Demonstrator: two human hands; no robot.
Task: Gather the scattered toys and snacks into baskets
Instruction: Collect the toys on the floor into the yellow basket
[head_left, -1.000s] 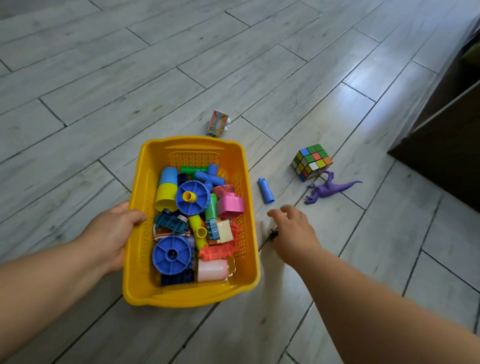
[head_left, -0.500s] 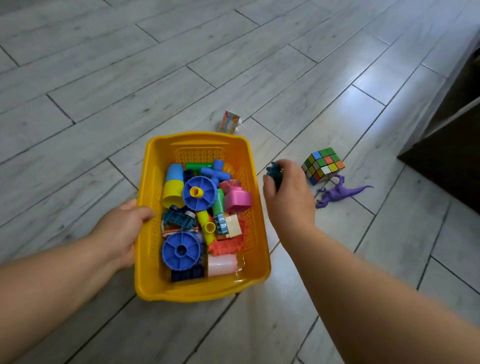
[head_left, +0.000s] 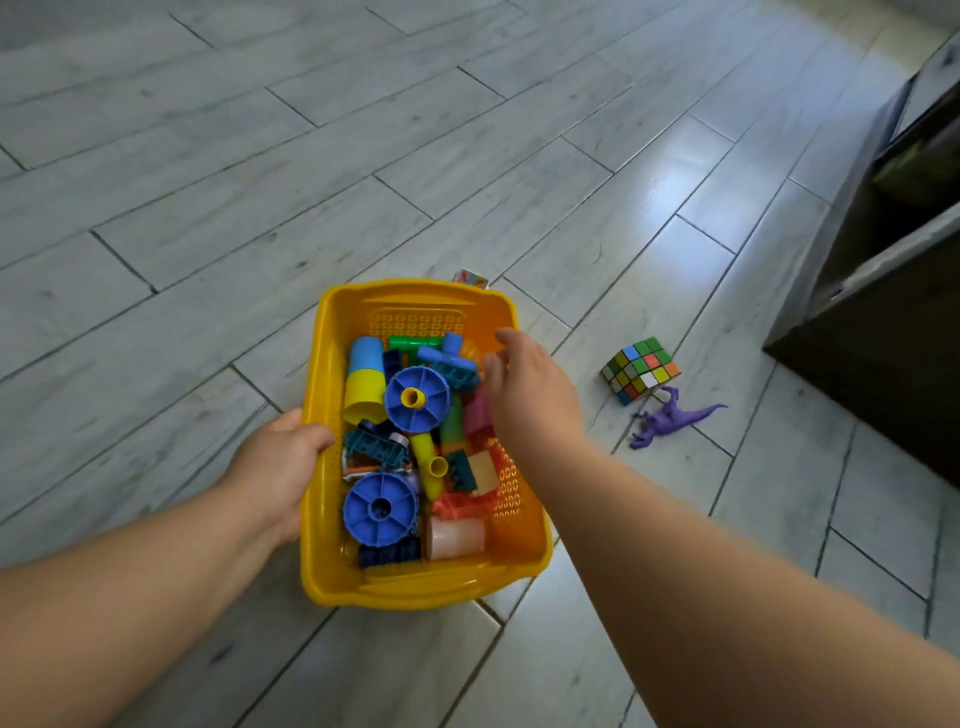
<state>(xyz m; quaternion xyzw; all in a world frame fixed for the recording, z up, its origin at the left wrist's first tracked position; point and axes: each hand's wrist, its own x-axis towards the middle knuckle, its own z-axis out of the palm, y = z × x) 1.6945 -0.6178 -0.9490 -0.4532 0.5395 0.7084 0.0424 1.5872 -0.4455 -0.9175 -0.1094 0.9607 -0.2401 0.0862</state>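
Reaching in from the near edge, two bare forearms stretch over a floor (head_left: 218, 218) of pale grey, wood-grained planks laid on a slant, with thin dark joints between them. The left hand (head_left: 278, 467) grips the left rim of a yellow basket (head_left: 415, 592), thumb laid on top of the rim and the other fingers out of sight. The basket stands on the floor, and a bright sheen lies on the plank at its near right corner. Inside it are heaped plastic building pieces: two blue wheels (head_left: 381, 509), a yellow and blue tube (head_left: 365, 382), a pale pink cup (head_left: 454, 538) at the near end, and green, teal and orange bits among them. The right hand (head_left: 535, 400) hovers over the basket's right side, its back to the camera, fingers loosely stretched and apart, with nothing seen in them.

To the right, apart from the basket, a colourful puzzle cube (head_left: 640, 369) sits on the floor, and a purple dinosaur (head_left: 670, 420) lies just beside it on the near side. Past the basket's far rim a small bright packet (head_left: 470, 277) peeks out, mostly hidden. A dark brown cabinet (head_left: 893, 322) stands along the right edge, with window glare on the planks in front of it.
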